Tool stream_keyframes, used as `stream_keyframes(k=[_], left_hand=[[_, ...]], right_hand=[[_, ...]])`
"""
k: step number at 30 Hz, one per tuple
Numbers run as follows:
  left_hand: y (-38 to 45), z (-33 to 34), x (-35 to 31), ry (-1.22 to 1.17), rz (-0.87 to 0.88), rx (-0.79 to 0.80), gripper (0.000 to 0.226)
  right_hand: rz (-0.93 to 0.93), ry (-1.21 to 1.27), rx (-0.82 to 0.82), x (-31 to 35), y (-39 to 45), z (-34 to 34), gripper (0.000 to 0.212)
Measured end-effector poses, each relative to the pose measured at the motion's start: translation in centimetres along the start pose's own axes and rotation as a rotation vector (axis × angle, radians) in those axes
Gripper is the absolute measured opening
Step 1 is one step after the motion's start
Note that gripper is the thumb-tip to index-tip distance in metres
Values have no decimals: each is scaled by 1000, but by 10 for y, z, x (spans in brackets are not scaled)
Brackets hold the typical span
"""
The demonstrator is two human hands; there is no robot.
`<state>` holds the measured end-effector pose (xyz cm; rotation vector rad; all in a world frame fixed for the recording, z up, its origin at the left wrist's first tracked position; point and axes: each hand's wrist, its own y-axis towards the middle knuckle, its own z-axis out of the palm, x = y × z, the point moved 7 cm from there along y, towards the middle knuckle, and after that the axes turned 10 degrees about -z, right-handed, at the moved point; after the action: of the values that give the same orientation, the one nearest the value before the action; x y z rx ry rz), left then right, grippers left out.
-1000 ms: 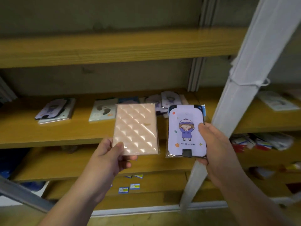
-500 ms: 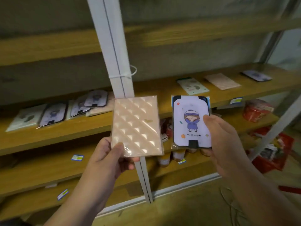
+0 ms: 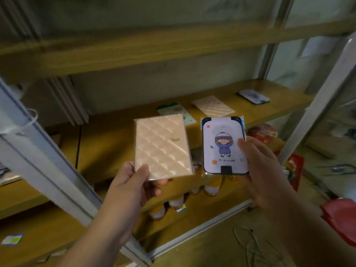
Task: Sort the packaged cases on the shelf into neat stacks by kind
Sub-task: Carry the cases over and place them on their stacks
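The left hand (image 3: 133, 186) pinches the lower corner of a pink quilted case (image 3: 162, 149), thumb on its face, fingers behind. At its 3 o'clock, just beside it, the right hand (image 3: 260, 170) grips a lilac cartoon case (image 3: 223, 145) by its right edge, thumb on the front. Both are held upright before the wooden shelf (image 3: 107, 143). On that shelf, at 12 o'clock from the hands, lie a green case (image 3: 173, 110), another pink case (image 3: 212, 106) and, toward 1 o'clock, a dark-edged case (image 3: 253, 96), set apart.
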<state>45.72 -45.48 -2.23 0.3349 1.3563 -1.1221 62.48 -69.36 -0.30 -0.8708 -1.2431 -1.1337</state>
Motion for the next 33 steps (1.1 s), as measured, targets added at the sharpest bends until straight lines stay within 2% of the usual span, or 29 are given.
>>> stream_keyframes(k=[12, 16, 21, 29, 33], left_hand=[[106, 131, -26, 31, -14, 38, 17], [136, 162, -25, 24, -19, -2, 18], [183, 205, -23, 83, 0, -137, 16], [252, 255, -31, 373, 36, -426, 19], [256, 256, -38, 542, 34, -546, 22]], right_hand=[[16, 22, -76, 8, 138, -60, 17], [3, -17, -61, 9, 175, -86, 17], [19, -47, 28, 9, 224, -119, 31], [147, 33, 78, -4, 296, -166, 14], [166, 29, 117, -14, 322, -188, 17]])
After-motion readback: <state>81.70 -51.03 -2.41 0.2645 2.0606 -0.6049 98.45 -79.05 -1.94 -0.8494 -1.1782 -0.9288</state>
